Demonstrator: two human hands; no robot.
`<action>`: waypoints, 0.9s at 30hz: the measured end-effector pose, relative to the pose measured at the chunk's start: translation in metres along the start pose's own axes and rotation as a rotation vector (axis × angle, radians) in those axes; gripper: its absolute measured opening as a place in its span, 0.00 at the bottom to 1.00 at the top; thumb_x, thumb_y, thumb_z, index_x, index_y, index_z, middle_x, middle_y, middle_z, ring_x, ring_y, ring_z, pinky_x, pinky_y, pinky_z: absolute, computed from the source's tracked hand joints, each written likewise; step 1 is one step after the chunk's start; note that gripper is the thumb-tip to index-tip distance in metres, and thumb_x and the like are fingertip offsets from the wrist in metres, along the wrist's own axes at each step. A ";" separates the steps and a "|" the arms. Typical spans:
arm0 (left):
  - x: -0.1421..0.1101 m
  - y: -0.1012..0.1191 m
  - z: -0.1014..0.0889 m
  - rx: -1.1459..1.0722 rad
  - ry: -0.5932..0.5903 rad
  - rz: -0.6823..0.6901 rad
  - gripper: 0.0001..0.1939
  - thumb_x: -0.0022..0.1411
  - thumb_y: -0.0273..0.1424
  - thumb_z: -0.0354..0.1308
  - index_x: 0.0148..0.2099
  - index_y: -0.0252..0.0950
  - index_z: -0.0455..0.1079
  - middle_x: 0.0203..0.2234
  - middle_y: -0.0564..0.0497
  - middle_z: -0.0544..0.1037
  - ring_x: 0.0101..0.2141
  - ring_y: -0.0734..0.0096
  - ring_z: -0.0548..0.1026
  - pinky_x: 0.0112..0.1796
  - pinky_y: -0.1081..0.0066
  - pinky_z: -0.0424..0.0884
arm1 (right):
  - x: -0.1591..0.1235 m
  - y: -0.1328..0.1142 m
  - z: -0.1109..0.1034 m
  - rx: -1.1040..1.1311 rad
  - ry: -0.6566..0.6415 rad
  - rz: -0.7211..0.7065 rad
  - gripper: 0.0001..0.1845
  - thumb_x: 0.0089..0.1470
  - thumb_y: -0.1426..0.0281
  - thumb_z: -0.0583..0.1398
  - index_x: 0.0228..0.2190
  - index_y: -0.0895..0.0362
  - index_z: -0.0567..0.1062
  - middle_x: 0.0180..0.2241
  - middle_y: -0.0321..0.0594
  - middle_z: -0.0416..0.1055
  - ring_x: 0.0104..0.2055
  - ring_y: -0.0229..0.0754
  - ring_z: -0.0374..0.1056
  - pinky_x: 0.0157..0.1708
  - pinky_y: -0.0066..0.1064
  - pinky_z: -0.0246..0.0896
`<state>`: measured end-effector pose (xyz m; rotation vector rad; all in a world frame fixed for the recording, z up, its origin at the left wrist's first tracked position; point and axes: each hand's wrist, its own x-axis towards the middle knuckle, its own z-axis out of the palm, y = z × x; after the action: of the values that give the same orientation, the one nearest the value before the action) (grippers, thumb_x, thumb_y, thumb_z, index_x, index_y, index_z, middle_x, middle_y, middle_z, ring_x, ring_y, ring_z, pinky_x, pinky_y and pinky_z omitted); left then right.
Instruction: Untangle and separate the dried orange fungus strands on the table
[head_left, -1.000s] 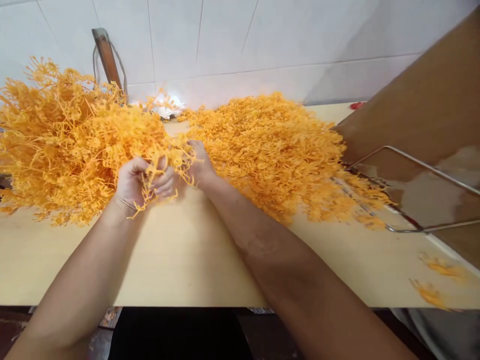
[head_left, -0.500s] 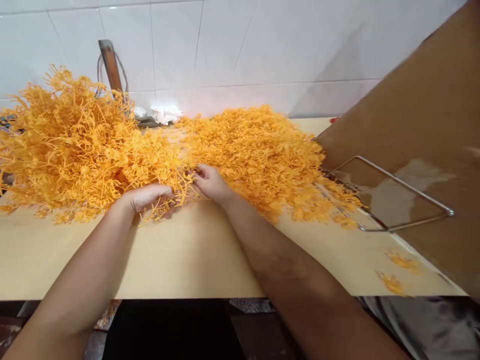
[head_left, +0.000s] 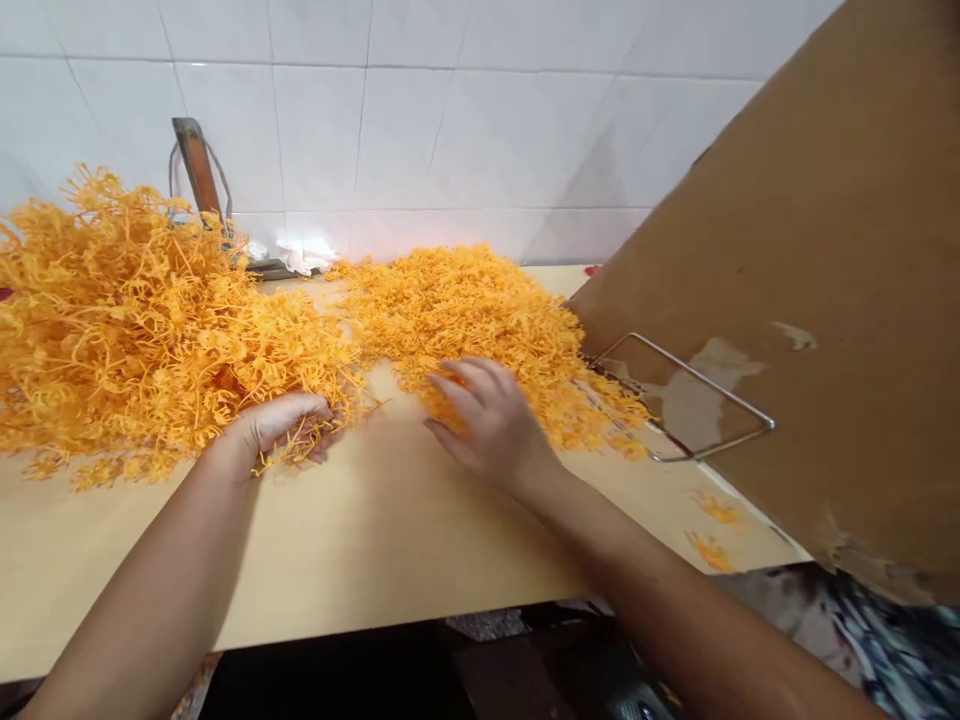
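Two piles of spindly orange pieces, like plastic artificial flower parts, lie on a pale tabletop (head_left: pixel 315 560). My left hand (head_left: pixel 289 425) is curled around several orange sprigs at the front edge of the taller left pile (head_left: pixel 135 330). Strands stick out between its thumb and fingers, and the fingertips are partly hidden. Spread over the near side of the flatter right pile (head_left: pixel 465 300) is my right hand (head_left: pixel 487 420), its fingers apart and somewhat blurred. Whether its fingertips touch the pieces I cannot tell.
A large brown cardboard sheet (head_left: pixel 750 250) leans along the right side. A bent metal wire frame (head_left: pixel 705 375) juts out beside it. Loose orange pieces (head_left: pixel 709 550) lie near the front right edge. A wooden-handled tool (head_left: pixel 199 170) stands against the tiled wall (head_left: pixel 450 130).
My right hand has left the left hand's side, moved right and spread its fingers over the right pile. My left hand keeps hold of the sprigs. The view has shifted to the right.
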<state>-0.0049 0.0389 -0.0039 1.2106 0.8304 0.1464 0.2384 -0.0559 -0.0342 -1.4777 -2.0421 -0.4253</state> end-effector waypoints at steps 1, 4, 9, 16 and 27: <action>0.000 0.000 0.001 -0.001 0.008 -0.005 0.07 0.44 0.30 0.49 0.24 0.33 0.66 0.14 0.52 0.69 0.16 0.76 0.66 0.19 0.75 0.67 | -0.010 0.011 -0.006 -0.121 0.007 0.077 0.31 0.48 0.57 0.57 0.50 0.63 0.67 0.53 0.58 0.58 0.58 0.59 0.49 0.53 0.54 0.48; 0.000 0.000 0.003 0.011 0.037 -0.013 0.06 0.44 0.29 0.49 0.26 0.33 0.66 0.15 0.53 0.69 0.17 0.77 0.66 0.20 0.76 0.68 | -0.026 0.047 -0.006 -0.257 -0.080 0.346 0.47 0.40 0.47 0.58 0.55 0.65 0.60 0.59 0.62 0.45 0.60 0.67 0.41 0.53 0.57 0.45; -0.001 0.000 0.001 0.037 0.059 -0.041 0.07 0.43 0.30 0.50 0.27 0.33 0.65 0.17 0.53 0.69 0.18 0.78 0.66 0.20 0.76 0.67 | -0.001 0.065 0.020 -0.172 -0.203 0.573 0.51 0.41 0.46 0.57 0.59 0.63 0.51 0.60 0.63 0.39 0.61 0.65 0.41 0.54 0.50 0.45; 0.001 -0.003 -0.003 0.013 0.078 -0.024 0.07 0.44 0.30 0.50 0.26 0.33 0.65 0.15 0.53 0.68 0.17 0.77 0.66 0.21 0.74 0.68 | 0.068 0.048 0.055 -0.177 -0.245 0.622 0.47 0.44 0.49 0.56 0.59 0.59 0.51 0.60 0.58 0.42 0.59 0.62 0.46 0.52 0.48 0.48; 0.003 -0.002 0.003 0.034 0.084 0.018 0.05 0.43 0.30 0.51 0.23 0.33 0.64 0.14 0.53 0.67 0.16 0.76 0.66 0.20 0.74 0.68 | 0.091 0.028 0.065 -0.172 -0.232 0.772 0.41 0.49 0.51 0.53 0.59 0.58 0.52 0.63 0.57 0.32 0.61 0.70 0.36 0.54 0.55 0.40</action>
<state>-0.0017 0.0375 -0.0062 1.2508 0.8978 0.1996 0.2277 0.0586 -0.0309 -2.3482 -1.4387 -0.1096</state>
